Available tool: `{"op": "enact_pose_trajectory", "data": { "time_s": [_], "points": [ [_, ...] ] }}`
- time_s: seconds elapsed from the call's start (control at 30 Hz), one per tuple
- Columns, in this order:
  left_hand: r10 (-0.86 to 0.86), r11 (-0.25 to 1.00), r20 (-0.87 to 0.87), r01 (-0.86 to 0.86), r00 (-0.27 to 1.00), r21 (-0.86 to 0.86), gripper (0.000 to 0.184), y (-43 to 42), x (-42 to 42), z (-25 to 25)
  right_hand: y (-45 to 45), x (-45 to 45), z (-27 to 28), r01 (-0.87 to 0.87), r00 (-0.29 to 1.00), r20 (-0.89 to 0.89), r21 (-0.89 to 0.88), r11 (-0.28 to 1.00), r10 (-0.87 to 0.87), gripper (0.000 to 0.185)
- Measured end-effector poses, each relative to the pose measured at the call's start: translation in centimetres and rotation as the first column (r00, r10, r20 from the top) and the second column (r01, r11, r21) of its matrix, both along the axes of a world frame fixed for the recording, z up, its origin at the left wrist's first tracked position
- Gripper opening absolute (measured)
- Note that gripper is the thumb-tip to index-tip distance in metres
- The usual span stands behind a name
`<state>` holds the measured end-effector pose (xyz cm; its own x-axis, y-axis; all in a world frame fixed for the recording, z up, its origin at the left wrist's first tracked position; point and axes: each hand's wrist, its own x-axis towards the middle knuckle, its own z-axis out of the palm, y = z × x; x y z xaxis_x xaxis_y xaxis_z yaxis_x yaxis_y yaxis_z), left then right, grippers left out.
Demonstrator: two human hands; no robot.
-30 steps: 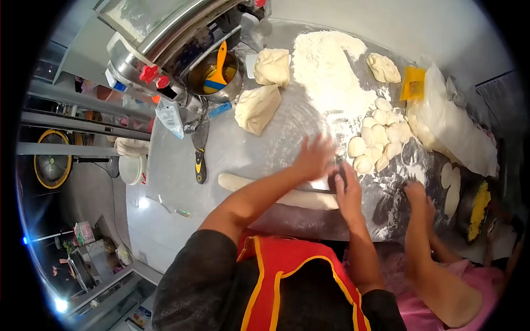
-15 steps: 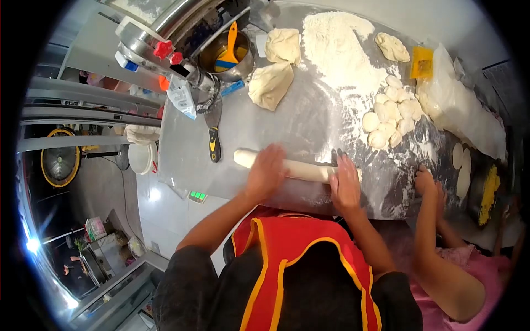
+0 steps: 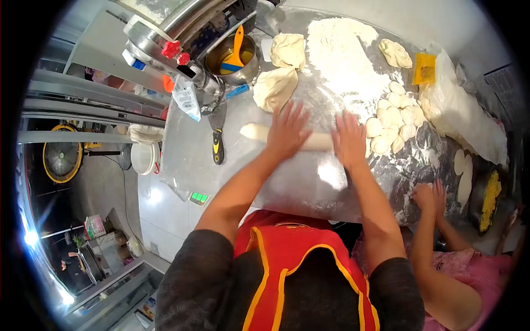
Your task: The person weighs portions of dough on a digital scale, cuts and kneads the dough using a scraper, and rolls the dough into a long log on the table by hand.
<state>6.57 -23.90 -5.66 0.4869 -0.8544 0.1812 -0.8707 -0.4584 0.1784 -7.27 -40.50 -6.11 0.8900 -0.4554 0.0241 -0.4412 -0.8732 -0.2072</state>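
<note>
A long roll of dough lies crosswise on the metal worktop. My left hand rests flat across its middle, fingers spread and pointing away from me. Near the roll's right end, my right hand presses down with its fingers stretched out. The roll's left end sticks out past my left hand, while the right end is mostly covered. Just beyond my left fingertips sits a lump of dough, with a second dough lump behind it.
Loose flour and a pile of small dough pieces lie at the right. A scraper and a pot with a brush stand left. At the right edge, a co-worker's hands work near a pan.
Both my hands have moved forward, away from my body, and the dough roll has rolled forward under them. My left fingers now show spread. The co-worker's hands have shifted slightly.
</note>
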Motion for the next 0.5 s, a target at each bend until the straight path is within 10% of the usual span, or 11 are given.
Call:
{"op": "enact_pose_trajectory", "data": {
  "time_s": [0.2, 0.33, 0.5],
  "points": [
    [-0.145, 0.987, -0.263, 0.157, 0.954, 0.026, 0.057, 11.5, -8.0, 1.3, 9.1, -11.5, 3.4, -0.135, 0.99, 0.056, 0.071, 0.988, 0.131, 0.062],
    [0.098, 0.995, -0.126, -0.095, 0.987, 0.029, 0.059, 14.2, -7.2, 0.2, 13.1, -9.2, 2.3, -0.253, 0.965, 0.129, 0.223, 0.941, 0.229, 0.063],
    [0.232, 0.971, -0.125, -0.237, 0.965, -0.024, 0.055, 10.2, -1.4, -0.7, 9.9, 0.6, -0.4, -0.001, 0.998, 0.07, 0.047, 0.999, -0.002, 0.064]
  ]
}}
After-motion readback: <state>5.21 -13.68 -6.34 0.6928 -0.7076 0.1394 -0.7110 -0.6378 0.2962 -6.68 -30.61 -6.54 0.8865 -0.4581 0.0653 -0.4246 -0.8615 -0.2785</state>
